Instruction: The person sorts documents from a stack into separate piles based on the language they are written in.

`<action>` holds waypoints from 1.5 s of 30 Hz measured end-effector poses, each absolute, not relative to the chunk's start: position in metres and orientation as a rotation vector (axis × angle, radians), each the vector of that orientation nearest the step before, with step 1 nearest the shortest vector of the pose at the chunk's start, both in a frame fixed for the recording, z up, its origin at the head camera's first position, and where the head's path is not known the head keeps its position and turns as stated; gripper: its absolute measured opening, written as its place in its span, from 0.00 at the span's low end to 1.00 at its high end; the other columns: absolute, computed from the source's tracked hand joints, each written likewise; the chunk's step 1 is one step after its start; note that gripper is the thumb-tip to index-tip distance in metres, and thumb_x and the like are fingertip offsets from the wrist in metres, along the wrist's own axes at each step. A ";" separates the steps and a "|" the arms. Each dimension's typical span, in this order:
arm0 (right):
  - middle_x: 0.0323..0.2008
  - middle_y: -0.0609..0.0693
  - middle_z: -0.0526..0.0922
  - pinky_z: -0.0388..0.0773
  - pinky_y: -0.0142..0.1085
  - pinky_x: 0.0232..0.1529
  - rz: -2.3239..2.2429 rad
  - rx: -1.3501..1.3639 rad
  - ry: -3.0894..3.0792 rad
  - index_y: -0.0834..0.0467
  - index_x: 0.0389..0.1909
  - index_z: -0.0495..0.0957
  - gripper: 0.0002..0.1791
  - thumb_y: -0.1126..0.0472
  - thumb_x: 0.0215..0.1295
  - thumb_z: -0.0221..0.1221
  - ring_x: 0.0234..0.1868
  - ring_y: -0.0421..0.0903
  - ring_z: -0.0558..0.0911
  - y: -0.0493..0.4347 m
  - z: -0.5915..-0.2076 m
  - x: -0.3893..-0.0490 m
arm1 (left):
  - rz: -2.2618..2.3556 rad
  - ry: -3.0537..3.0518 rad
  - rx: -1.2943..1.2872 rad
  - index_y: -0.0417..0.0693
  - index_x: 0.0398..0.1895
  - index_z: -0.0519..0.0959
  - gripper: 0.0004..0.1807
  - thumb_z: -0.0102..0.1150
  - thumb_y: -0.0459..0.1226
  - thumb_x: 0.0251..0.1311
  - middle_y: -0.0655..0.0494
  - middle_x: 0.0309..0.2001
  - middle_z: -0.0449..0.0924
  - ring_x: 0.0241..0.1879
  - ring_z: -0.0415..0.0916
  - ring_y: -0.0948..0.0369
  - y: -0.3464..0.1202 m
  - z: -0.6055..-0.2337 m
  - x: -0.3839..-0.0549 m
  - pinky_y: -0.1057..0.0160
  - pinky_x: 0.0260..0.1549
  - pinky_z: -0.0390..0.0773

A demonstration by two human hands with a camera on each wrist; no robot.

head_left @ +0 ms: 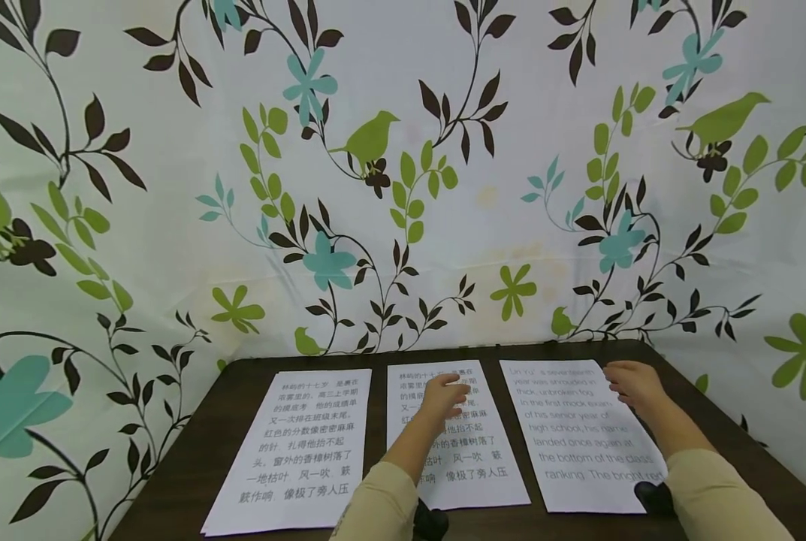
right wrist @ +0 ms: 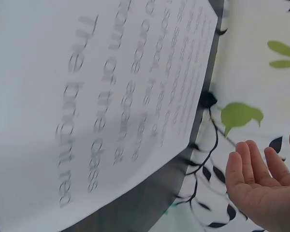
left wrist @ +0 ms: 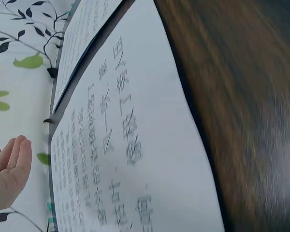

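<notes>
My left hand (head_left: 443, 398) is held over the middle paper sheet (head_left: 470, 492), which carries printed Chinese text. Its fingers are loosely bent and hold nothing; part of the text is hidden behind the hand and forearm. At the upper right edge of the right paper sheet (head_left: 592, 497), printed in English, hovers my right hand (head_left: 635, 387). In the right wrist view that hand (right wrist: 263, 188) shows relaxed fingers with nothing in them, apart from the paper. The left wrist view shows the left hand (left wrist: 9, 174) likewise relaxed, beside the Chinese sheet (left wrist: 159, 121).
Another Chinese-text paper stack (head_left: 288, 518) lies at the left of the dark wooden table (head_left: 173, 481). Narrow strips of table separate the papers. A patterned cloth (head_left: 403, 300) with leaves, birds and flowers hangs right behind the table and along its sides.
</notes>
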State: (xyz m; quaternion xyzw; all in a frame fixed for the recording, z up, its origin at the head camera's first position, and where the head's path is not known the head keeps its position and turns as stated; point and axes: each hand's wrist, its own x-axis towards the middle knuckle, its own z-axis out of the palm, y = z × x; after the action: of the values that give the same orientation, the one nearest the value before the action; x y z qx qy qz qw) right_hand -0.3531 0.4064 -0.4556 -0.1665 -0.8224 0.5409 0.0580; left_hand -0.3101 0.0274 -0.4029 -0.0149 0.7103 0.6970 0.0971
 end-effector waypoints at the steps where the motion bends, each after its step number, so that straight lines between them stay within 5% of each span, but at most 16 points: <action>1: 0.56 0.67 0.60 0.72 0.43 0.24 1.646 -0.487 -2.486 0.66 0.60 0.55 0.36 0.47 0.58 0.50 0.52 0.64 0.64 0.404 -0.459 -0.357 | 2.052 2.120 -0.061 0.37 0.52 0.68 0.25 0.57 0.35 0.48 0.48 0.38 0.75 0.39 0.74 0.54 0.024 -0.402 -0.310 0.57 0.38 0.73; 6: 0.54 0.66 0.62 0.66 0.54 0.44 1.617 -0.385 -2.487 0.65 0.59 0.56 0.40 0.40 0.55 0.50 0.51 0.63 0.65 0.393 -0.486 -0.386 | 2.048 2.172 -0.101 0.36 0.53 0.67 0.25 0.56 0.35 0.49 0.45 0.39 0.74 0.40 0.73 0.52 0.007 -0.399 -0.313 0.57 0.38 0.73; 8: 0.53 0.66 0.64 0.66 0.54 0.43 1.606 -0.349 -2.495 0.65 0.59 0.57 0.42 0.37 0.53 0.49 0.49 0.63 0.67 0.382 -0.485 -0.389 | 2.067 2.185 -0.109 0.35 0.52 0.67 0.25 0.56 0.35 0.49 0.44 0.40 0.74 0.40 0.73 0.51 -0.001 -0.399 -0.315 0.56 0.38 0.73; 16: 0.53 0.72 0.59 0.61 0.53 0.50 1.732 -0.264 -2.583 0.74 0.57 0.53 0.28 0.58 0.63 0.44 0.52 0.65 0.63 0.270 -0.366 -0.300 | 2.106 2.238 -0.132 0.33 0.54 0.64 0.26 0.54 0.35 0.51 0.39 0.44 0.71 0.44 0.71 0.47 -0.035 -0.399 -0.316 0.53 0.41 0.71; 29: 0.50 0.70 0.65 0.66 0.51 0.46 1.791 -0.238 -2.594 0.72 0.53 0.60 0.24 0.60 0.61 0.46 0.48 0.64 0.67 0.235 -0.382 -0.308 | 2.117 2.230 -0.261 0.28 0.55 0.60 0.29 0.53 0.34 0.51 0.31 0.52 0.62 0.50 0.63 0.41 -0.080 -0.416 -0.319 0.51 0.44 0.68; 45: 0.46 0.70 0.67 0.69 0.49 0.40 1.916 -0.261 -2.639 0.73 0.50 0.62 0.24 0.60 0.58 0.49 0.45 0.63 0.68 0.203 -0.412 -0.298 | 1.814 2.360 -0.379 0.28 0.51 0.65 0.25 0.53 0.35 0.50 0.37 0.44 0.70 0.43 0.69 0.46 -0.086 -0.432 -0.314 0.54 0.37 0.71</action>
State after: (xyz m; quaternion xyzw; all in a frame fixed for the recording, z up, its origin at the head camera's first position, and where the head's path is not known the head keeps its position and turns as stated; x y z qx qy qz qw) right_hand -0.2983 0.2027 -0.4121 -0.0797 -0.8049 0.5845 -0.0650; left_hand -0.3145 -0.0857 -0.4323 -0.1259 0.7846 0.6029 0.0705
